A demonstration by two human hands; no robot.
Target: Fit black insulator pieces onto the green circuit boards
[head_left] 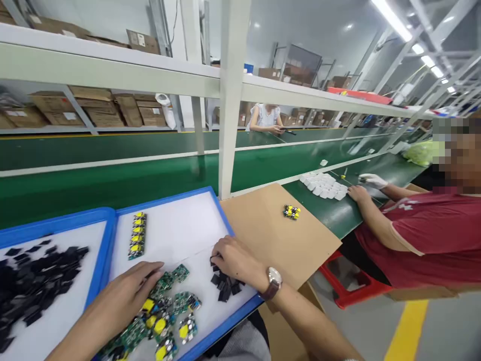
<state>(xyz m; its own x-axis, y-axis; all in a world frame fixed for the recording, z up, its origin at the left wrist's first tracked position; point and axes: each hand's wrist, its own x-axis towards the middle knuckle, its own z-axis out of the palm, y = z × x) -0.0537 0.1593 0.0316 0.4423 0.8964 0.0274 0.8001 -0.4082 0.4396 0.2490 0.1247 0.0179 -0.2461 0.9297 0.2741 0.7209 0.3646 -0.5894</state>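
Note:
My left hand (120,298) lies with fingers stretched out on a pile of green circuit boards with yellow parts (167,316) in a blue-rimmed white tray (176,228). My right hand (235,260), a watch on its wrist, curls its fingers down onto a small heap of black square pieces (224,287) at the tray's right side; whether it grips one I cannot make out. A neat row of finished boards (137,234) lies at the tray's upper left.
A second blue tray (56,220) on the left holds many black pieces. A cardboard sheet (274,235) carries one small board cluster (291,212). A co-worker in a red shirt (424,235) handles white parts (323,185) on the green conveyor (150,175). Another person sits far back.

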